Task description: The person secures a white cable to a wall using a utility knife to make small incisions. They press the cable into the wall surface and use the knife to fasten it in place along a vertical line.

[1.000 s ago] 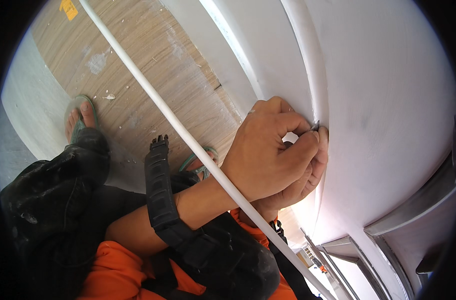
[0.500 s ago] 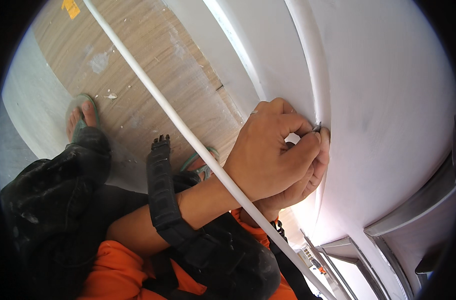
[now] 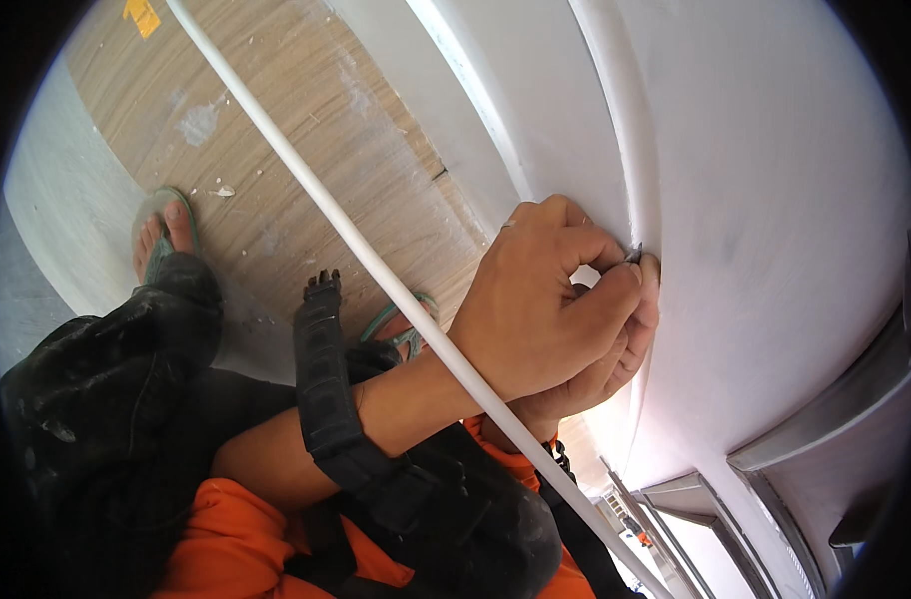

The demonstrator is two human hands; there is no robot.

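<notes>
My left hand (image 3: 535,299) is at the white wall (image 3: 775,180), thumb and index finger pinched on a small dark piece (image 3: 631,256) against a vertical white moulding (image 3: 620,120). My right hand (image 3: 615,354) is behind it, mostly hidden, with fingertips at the same piece; I cannot make out exactly what they hold. A long white rod (image 3: 306,177) crosses diagonally over my left wrist. A black segmented strap (image 3: 324,399) is on my left forearm.
Wood-grain floor (image 3: 246,90) with flecks and smudges lies at left, with yellow tape (image 3: 141,15) at the top. My sandalled feet (image 3: 176,230) stand on the floor below. Grey metal frames (image 3: 815,419) line the lower right.
The hands and small piece sit slightly farther right and lower in the picture than a second ago, along with the surroundings. Their grip looks the same.
</notes>
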